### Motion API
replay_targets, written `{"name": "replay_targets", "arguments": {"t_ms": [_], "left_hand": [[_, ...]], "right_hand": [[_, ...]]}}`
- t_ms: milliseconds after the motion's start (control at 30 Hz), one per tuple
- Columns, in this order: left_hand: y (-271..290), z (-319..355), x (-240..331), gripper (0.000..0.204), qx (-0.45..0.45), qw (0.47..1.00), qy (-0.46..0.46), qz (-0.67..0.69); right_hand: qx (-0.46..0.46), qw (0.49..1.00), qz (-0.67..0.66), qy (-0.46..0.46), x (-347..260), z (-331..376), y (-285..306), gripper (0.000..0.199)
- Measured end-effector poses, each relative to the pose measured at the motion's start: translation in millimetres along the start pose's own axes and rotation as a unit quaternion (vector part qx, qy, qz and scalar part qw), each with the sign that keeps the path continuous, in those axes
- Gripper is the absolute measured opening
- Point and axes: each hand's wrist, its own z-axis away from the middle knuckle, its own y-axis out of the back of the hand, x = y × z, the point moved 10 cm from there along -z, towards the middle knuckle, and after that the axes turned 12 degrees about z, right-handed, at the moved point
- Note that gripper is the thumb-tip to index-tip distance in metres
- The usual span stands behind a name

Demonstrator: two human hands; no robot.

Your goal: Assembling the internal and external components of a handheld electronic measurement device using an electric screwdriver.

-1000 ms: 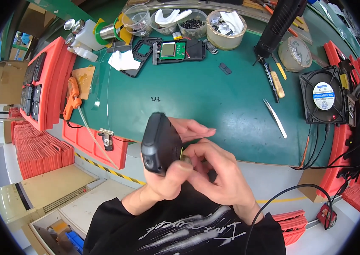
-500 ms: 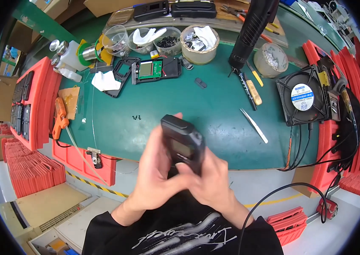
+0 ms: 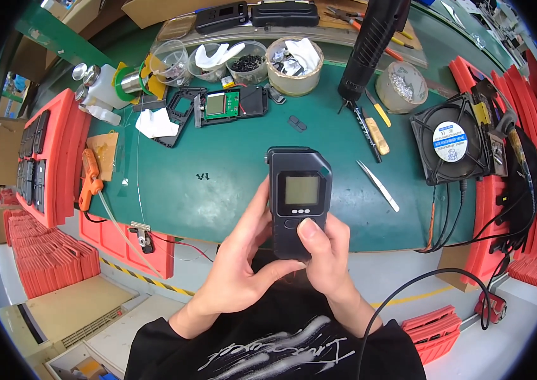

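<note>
Both hands hold a black handheld meter upright over the table's near edge, its small grey screen facing me. My left hand is closed round its left side and lower end. On the other side my right hand grips it, with the thumb on the front just below the screen, by the buttons. Several tiny black screws lie on the green mat to the left. Farther back rests an opened black casing with a green circuit board and a screen in it. A small dark oval part lies beyond the meter.
White tweezers, a wooden-handled tool and a fan are on the right. A black electric screwdriver hangs above the mat. Tubs of screws line the back. An orange glue gun lies left, near stacked red trays.
The meter has turned from a tilted position to upright, its screen now toward me. My right thumb has moved onto its front, and a red wire shows near the clip at left.
</note>
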Motion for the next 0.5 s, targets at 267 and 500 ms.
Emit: {"name": "replay_targets", "arguments": {"t_ms": [267,500], "left_hand": [[-1.0,-0.9,1.8,0.111,-0.002,1.000,0.002,-0.003],[-1.0,-0.7,1.6,0.110,-0.002,1.000,0.004,-0.012]], "right_hand": [[0.004,0.999,-0.022,0.023,-7.7,-0.2,-0.6,0.037],[-0.003,0.999,-0.040,0.029,-9.6,0.6,-0.9,0.035]]}}
